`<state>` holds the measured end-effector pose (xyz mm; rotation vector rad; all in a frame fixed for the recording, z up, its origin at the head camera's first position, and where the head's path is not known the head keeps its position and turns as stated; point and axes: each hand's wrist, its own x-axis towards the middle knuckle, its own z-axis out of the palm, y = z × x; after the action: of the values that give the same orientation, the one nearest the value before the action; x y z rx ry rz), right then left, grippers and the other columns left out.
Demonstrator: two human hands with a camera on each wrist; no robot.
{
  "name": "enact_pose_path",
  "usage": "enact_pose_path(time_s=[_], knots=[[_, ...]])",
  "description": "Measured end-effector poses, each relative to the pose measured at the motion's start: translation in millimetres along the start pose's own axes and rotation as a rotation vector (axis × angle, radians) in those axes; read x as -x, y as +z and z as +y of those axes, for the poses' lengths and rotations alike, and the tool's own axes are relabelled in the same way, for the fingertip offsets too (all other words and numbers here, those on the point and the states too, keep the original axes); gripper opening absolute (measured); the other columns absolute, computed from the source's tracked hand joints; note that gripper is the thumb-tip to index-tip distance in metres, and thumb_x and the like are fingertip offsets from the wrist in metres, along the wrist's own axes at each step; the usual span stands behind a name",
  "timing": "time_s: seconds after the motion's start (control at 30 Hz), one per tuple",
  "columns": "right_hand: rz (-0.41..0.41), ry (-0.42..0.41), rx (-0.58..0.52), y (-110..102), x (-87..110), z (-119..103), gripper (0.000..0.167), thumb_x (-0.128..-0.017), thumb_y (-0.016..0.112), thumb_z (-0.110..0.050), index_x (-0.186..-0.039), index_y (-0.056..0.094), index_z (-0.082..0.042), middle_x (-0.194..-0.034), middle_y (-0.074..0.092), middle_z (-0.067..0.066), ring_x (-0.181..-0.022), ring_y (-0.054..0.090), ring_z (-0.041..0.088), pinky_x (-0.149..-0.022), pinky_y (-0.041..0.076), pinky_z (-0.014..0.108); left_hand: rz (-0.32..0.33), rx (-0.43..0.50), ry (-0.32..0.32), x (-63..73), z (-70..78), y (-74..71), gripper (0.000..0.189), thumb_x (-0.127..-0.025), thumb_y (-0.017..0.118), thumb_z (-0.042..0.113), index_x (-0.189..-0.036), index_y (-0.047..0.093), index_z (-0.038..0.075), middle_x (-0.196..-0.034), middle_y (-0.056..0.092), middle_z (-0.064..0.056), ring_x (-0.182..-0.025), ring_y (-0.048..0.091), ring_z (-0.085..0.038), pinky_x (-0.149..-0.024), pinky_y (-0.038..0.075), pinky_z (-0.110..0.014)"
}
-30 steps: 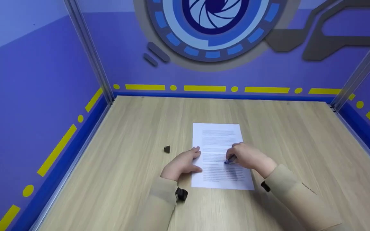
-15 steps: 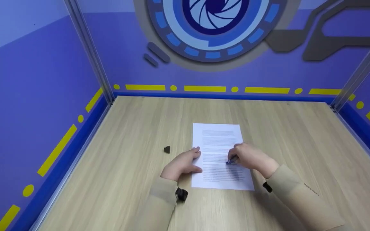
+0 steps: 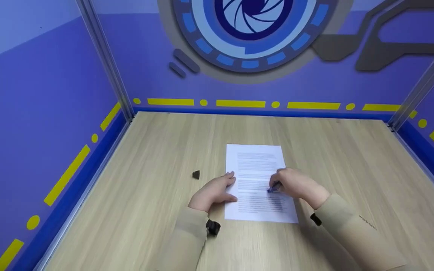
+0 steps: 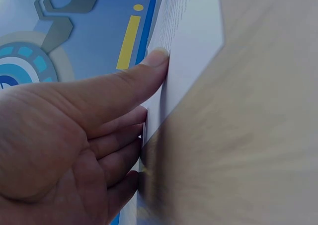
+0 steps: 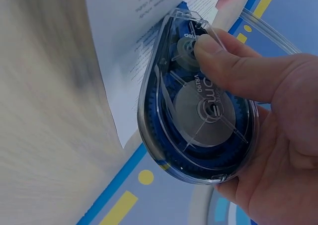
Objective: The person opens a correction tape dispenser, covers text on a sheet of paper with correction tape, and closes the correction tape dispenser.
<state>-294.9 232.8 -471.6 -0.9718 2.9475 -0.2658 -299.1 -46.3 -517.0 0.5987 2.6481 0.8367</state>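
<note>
A printed sheet of paper [image 3: 254, 158] lies flat on the table. My right hand [image 3: 296, 183] grips a correction tape [image 5: 198, 101] with a clear case and blue inner parts, thumb on its flat side. The tip of the correction tape is right at the paper's surface, among the lines of text right of the middle. At the sheet's left edge, my left hand [image 3: 213, 192] rests with thumb and fingers spread apart. The thumb [image 4: 156, 58] presses on the paper in the left wrist view.
A small dark wedge-shaped piece [image 3: 196, 174] lies left of the paper. The wooden table [image 3: 156, 150] is bounded by blue-purple panels [image 3: 141, 67] at the back and sides, with metal posts [image 3: 106, 56] at the far corners.
My right hand has slid a short way to the right across the paper with the correction tape. The left hand and the sheet have stayed in place.
</note>
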Motion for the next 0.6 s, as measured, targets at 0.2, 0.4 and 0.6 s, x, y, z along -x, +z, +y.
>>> enact_pose_path(time_s=[0.2, 0.4, 0.6], knots=[[-0.006, 0.008, 0.002, 0.2, 1.2, 1.1, 0.015, -0.087, 0.075, 0.003, -0.093, 0.079, -0.01, -0.088, 0.072, 0.003, -0.082, 0.07, 0.021, -0.076, 0.061, 0.04, -0.001, -0.004, -0.003, -0.1, 0.2, 0.3, 0.074, -0.088, 0.081, 0.019, -0.152, 0.047, 0.001, -0.168, 0.033, -0.009, -0.157, 0.031, -0.027, -0.13, 0.028, -0.04], [-0.008, 0.011, 0.008, 0.5, 1.8, 1.5, 0.016, -0.086, 0.075, 0.003, -0.094, 0.08, -0.01, -0.09, 0.073, 0.005, -0.084, 0.071, 0.023, -0.078, 0.062, 0.042, -0.003, 0.011, -0.009, 0.8, -0.1, 0.3, 0.074, -0.089, 0.081, 0.02, -0.152, 0.047, 0.001, -0.169, 0.033, -0.008, -0.157, 0.03, -0.026, -0.13, 0.027, -0.04], [-0.002, 0.019, -0.005, -0.6, 4.2, 3.0, 0.017, -0.086, 0.075, 0.003, -0.094, 0.08, -0.011, -0.09, 0.073, 0.003, -0.084, 0.071, 0.023, -0.078, 0.061, 0.043, -0.007, 0.014, -0.007, 0.6, 0.7, -0.6, 0.074, -0.089, 0.081, 0.019, -0.152, 0.047, 0.0, -0.168, 0.034, -0.009, -0.157, 0.031, -0.027, -0.13, 0.028, -0.04]])
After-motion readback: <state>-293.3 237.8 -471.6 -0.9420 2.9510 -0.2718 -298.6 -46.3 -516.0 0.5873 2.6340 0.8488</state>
